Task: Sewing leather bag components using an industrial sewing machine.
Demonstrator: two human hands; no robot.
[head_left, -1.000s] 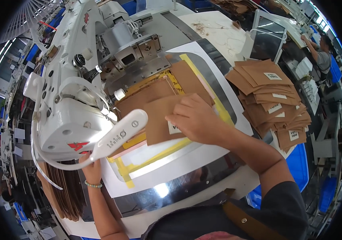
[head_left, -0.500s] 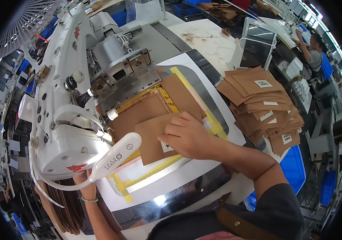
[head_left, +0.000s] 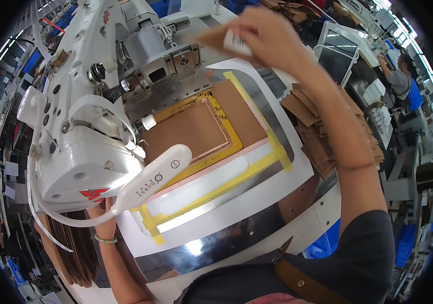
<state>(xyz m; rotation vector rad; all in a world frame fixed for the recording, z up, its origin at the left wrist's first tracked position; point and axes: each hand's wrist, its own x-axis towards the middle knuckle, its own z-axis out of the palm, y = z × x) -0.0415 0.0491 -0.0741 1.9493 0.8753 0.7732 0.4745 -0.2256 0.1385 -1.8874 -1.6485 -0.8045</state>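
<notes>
My right hand (head_left: 273,40) is raised at the top middle, closed on a brown flat piece (head_left: 221,40) that carries a white label; both are smeared by motion. Below it, a yellow-edged clamp frame (head_left: 231,136) rests on another brown sheet (head_left: 186,131) on the bed of a white sewing machine (head_left: 85,162). My left hand (head_left: 100,209) is at the lower left, beside the machine head, with its fingers mostly hidden behind the machine and the white lamp (head_left: 153,175).
A fanned pile of brown pieces (head_left: 310,116) lies to the right, near a tablet-like screen (head_left: 335,48). More brown sheets (head_left: 69,253) stand stacked at the lower left. A blue bin (head_left: 323,243) sits below the table edge. Another person (head_left: 401,76) works at the far right.
My right hand has lifted the labelled brown piece off the clamp frame and carried it up and away from me. The frame and the sheet under it are now uncovered. My left hand stays near the machine head.
</notes>
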